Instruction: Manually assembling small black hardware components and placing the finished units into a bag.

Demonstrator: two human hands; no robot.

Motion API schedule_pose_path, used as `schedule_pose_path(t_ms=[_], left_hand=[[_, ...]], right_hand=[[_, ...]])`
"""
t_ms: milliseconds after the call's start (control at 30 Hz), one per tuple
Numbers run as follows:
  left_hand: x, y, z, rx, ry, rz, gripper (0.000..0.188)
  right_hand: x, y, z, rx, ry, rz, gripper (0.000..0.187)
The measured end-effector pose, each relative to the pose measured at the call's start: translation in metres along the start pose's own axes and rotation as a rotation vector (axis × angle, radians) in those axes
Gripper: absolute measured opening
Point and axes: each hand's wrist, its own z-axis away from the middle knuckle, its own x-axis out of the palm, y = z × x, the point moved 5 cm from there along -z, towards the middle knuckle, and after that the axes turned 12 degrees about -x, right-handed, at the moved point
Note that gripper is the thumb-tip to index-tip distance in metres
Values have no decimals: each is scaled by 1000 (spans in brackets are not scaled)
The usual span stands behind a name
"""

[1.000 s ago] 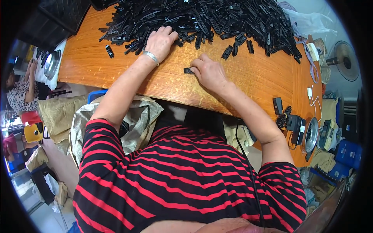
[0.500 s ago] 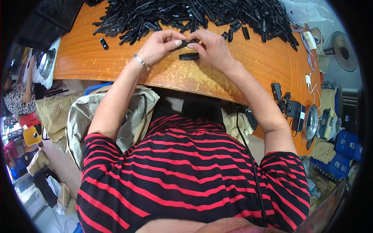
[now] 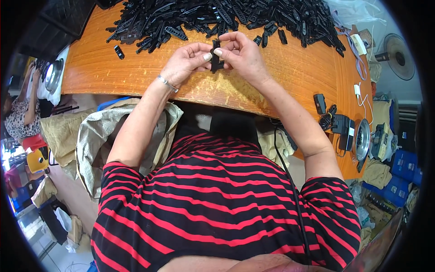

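A small, narrow black plastic piece (image 3: 215,63) stands roughly lengthwise between my two hands, over the near half of the wooden table (image 3: 290,77). My left hand (image 3: 186,62) is closed, its thumb and fingers pinching the piece from the left side. My right hand (image 3: 244,56) also grips it, with the thumb pressed near its upper part. Another black piece (image 3: 222,65) seems to lie right behind it, partly covered by the fingers. Beyond the hands spreads a large pile of similar black plastic pieces (image 3: 190,22).
One black piece (image 3: 119,52) lies apart at the left. A power adapter (image 3: 320,104), a black box-shaped device (image 3: 343,131) and a metal bowl (image 3: 362,139) sit at the right edge. A woven sack (image 3: 93,140) hangs open below the table's front edge. Another person (image 3: 25,113) is at far left.
The held piece has turned from nearly sideways to upright in the view. Both hands have rotated with it, and the left has come slightly lower.
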Motion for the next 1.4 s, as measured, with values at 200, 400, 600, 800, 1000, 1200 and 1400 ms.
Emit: schedule_pose_path(t_ms=[200, 400, 600, 800, 1000, 1200, 1400], left_hand=[[1, 4, -7, 95, -29, 385, 24], [-4, 7, -5, 63, 6, 273, 31], [-15, 8, -1, 14, 136, 151, 26], [-18, -14, -15, -29, 282, -55, 9], [-17, -23, -19, -75, 327, -152, 10], [-14, -27, -20, -71, 381, -222, 12], [-16, -23, -29, -177, 354, -363, 17]], right_hand=[[5, 16, 11, 174, -9, -75, 24], [-15, 20, -2, 133, 30, -84, 18], [-17, 24, -8, 125, -127, 108, 20], [-12, 47, -7, 235, -151, 189, 22], [-11, 58, -3, 253, -119, 269, 22], [-9, 63, -5, 158, -166, 426, 23], [-12, 55, -9, 365, -314, 282, 27]])
